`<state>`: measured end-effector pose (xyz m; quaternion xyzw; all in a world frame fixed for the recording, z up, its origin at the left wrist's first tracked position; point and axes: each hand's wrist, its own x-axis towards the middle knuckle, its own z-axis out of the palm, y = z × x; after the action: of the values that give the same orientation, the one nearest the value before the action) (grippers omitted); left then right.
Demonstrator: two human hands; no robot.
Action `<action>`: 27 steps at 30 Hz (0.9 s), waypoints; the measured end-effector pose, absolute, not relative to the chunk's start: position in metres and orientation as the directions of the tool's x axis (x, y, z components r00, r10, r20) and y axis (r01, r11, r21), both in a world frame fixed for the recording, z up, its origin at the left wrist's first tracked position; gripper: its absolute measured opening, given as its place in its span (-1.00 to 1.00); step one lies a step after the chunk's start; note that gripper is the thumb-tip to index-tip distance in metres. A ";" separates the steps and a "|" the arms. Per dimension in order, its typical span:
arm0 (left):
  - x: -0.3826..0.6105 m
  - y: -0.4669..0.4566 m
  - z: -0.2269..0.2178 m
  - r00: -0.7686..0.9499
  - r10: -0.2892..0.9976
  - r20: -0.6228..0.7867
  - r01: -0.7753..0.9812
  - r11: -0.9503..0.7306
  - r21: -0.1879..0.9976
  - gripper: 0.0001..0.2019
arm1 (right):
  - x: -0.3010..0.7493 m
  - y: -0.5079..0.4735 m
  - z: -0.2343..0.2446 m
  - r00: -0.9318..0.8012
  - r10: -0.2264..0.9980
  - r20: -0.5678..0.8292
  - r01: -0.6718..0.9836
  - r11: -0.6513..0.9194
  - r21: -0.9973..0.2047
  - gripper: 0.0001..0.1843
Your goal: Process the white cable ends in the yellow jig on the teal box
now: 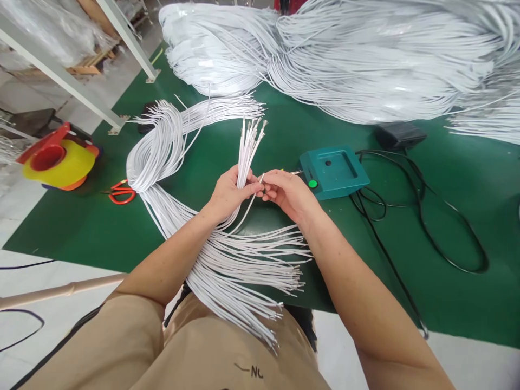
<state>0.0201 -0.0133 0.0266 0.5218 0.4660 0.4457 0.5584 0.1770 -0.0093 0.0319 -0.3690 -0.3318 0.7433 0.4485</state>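
Note:
My left hand (233, 190) is closed around a small bunch of white wires (247, 146), whose stripped-looking ends point up and away from me. Between the fingertips of my right hand (286, 190) the end of a single white wire (247, 212) is pinched, close beside the left thumb. More white wires (247, 260) fan out below my hands, their tips reaching over the near table edge onto the apron. They run from a tied coil (156, 149) at the left. Just beyond my right hand stands a teal device (333, 172) with a round green button (312, 184).
Large bundles of white wire (365, 65) cover the back of the green table (447, 303). Orange-handled scissors (122, 192) lie at the left, near yellow and red tape reels (60, 160). A black cable (422, 206) loops at the right beside a black box (400, 134).

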 end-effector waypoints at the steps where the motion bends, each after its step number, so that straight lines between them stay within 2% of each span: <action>1: 0.021 -0.014 0.027 0.173 0.984 -0.053 -0.011 0.055 0.998 -0.64 | 0.178 -0.009 0.033 -0.339 0.911 -0.237 -0.415 -0.370 -0.831 -0.74; 5: 0.024 -0.017 0.026 0.200 0.980 -0.025 -0.013 0.029 1.000 -0.65 | 0.177 -0.011 0.037 -0.322 0.921 -0.220 -0.370 -0.336 -0.866 -0.58; 9: 0.023 -0.016 0.021 0.200 0.979 -0.028 0.036 0.022 0.999 -0.65 | 0.178 -0.010 0.034 -0.329 0.910 -0.253 -0.367 -0.370 -0.854 -0.54; 12: 0.019 -0.014 0.017 0.196 0.981 -0.014 0.056 0.003 0.998 -0.66 | 0.181 -0.009 0.030 -0.417 0.875 -0.246 -0.393 -0.418 -0.819 -0.53; 17: 0.018 -0.013 0.020 0.176 0.984 -0.012 -0.028 0.017 0.999 -0.67 | 0.184 -0.009 0.030 -0.466 0.859 -0.214 -0.434 -0.432 -0.791 -0.60; 21: 0.020 -0.014 0.024 0.170 0.985 -0.003 -0.058 0.013 0.998 -0.67 | 0.181 -0.012 0.034 -0.329 0.920 -0.212 -0.414 -0.342 -0.843 -0.62; 27: 0.019 -0.014 0.027 0.169 0.986 0.005 -0.005 -0.004 1.000 -0.64 | 0.175 -0.017 0.038 -0.130 0.981 -0.144 -0.245 -0.172 -0.954 -0.77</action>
<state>0.0191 -0.0141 0.0267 0.5406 0.4535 0.4579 0.5407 0.1749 -0.0169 0.0382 -0.4415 -0.4168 0.6255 0.4901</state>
